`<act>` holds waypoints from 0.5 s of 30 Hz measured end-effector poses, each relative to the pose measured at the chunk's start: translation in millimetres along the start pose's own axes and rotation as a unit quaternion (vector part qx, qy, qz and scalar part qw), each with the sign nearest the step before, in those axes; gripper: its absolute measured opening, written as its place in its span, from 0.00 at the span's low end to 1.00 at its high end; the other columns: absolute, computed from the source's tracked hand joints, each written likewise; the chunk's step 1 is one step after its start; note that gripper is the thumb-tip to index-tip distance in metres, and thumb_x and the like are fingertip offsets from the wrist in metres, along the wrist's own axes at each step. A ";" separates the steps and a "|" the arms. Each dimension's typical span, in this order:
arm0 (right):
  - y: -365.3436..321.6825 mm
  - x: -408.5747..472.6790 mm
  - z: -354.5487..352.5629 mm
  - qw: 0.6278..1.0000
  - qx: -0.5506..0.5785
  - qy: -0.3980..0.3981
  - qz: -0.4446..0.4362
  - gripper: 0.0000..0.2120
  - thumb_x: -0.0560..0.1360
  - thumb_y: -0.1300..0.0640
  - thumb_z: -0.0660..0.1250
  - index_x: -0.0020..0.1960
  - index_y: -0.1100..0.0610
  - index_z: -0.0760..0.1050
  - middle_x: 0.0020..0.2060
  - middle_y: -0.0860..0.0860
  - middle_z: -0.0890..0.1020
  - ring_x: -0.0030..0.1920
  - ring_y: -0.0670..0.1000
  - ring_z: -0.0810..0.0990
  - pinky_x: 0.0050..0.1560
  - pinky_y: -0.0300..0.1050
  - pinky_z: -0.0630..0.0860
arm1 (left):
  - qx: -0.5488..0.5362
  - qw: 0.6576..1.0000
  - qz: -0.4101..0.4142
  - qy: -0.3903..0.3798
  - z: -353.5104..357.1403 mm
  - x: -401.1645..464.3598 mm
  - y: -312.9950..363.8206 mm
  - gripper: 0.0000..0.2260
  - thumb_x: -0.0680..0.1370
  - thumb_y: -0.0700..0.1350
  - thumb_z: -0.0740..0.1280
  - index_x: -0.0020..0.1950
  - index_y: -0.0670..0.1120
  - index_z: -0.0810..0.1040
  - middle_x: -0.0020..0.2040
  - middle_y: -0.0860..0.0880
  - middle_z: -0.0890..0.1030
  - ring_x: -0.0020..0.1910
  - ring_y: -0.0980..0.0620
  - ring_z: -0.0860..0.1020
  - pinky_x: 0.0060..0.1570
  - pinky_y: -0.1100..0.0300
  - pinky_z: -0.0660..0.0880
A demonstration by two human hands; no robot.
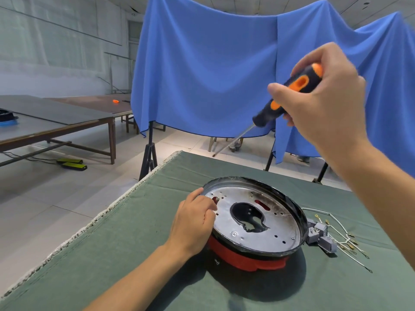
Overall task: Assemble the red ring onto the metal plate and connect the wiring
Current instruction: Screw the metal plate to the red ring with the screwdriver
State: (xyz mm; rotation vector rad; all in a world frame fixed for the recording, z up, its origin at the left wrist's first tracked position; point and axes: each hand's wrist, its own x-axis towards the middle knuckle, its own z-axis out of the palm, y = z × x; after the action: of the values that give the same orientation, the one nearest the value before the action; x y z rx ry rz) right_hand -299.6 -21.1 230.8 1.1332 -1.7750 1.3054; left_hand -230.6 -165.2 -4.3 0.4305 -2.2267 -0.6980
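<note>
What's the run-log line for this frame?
left hand: on round metal plate rim | right hand: holds black-orange screwdriver aloft | white wiring: unconnected

On a green cloth-covered table (139, 250), the metal plate (256, 221) sits on top of the red ring (244, 260). The left hand (194, 221) rests on the plate's left rim, fingers curled near a slot. The right hand (325, 97) grips an orange-and-black screwdriver (285, 97) raised in the air (tip pointing down-left, well above the plate). White wiring (341, 236) with grey connectors lies just right of the plate.
</note>
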 end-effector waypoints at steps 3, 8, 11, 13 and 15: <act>27.9 -37.7 9.1 0.984 0.139 -0.057 0.100 0.14 0.65 0.56 0.74 0.38 0.47 0.68 0.36 0.50 0.83 0.36 0.54 0.84 0.41 0.60 0.81 | 0.022 0.998 0.033 0.039 -6.0 -2.3 4.0 0.19 0.78 0.52 0.52 0.53 0.45 0.79 0.52 0.52 0.79 0.59 0.52 0.73 0.57 0.59 0.67; 74.6 -102.4 21.2 0.958 0.166 -0.095 0.214 0.20 0.66 0.63 0.75 0.32 0.43 0.69 0.38 0.49 0.83 0.42 0.58 0.84 0.41 0.54 0.83 | 0.047 0.993 0.036 0.097 -19.2 -13.1 8.4 0.13 0.78 0.53 0.58 0.48 0.44 0.75 0.45 0.51 0.72 0.44 0.52 0.71 0.45 0.59 0.70; 90.9 -121.2 27.5 0.941 0.197 -0.103 0.254 0.19 0.67 0.65 0.75 0.34 0.46 0.69 0.40 0.49 0.83 0.43 0.57 0.84 0.37 0.43 0.81 | -0.001 0.996 0.029 0.088 -30.4 -20.4 16.9 0.05 0.75 0.48 0.61 0.41 0.48 0.70 0.37 0.55 0.70 0.35 0.54 0.69 0.36 0.59 0.68; 98.1 -130.3 31.3 0.926 0.225 -0.115 0.280 0.16 0.67 0.66 0.75 0.39 0.51 0.70 0.43 0.52 0.82 0.43 0.55 0.84 0.39 0.45 0.82 | -0.034 0.998 0.038 0.020 -36.9 -27.9 21.3 0.06 0.69 0.49 0.60 0.36 0.48 0.70 0.30 0.55 0.70 0.31 0.52 0.69 0.32 0.56 0.68; 101.3 -138.8 34.3 0.921 0.215 -0.148 0.290 0.16 0.67 0.65 0.75 0.46 0.51 0.73 0.45 0.51 0.82 0.43 0.51 0.84 0.41 0.47 0.82 | -0.052 0.995 0.051 -0.068 -41.8 -36.0 25.2 0.08 0.64 0.49 0.58 0.33 0.47 0.74 0.29 0.54 0.74 0.30 0.53 0.71 0.32 0.59 0.70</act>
State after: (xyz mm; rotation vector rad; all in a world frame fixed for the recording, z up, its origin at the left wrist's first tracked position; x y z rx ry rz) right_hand -334.7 -4.6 60.0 1.1130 -2.2213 2.0432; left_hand -177.8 -141.9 14.5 0.2212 -2.3096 -0.8045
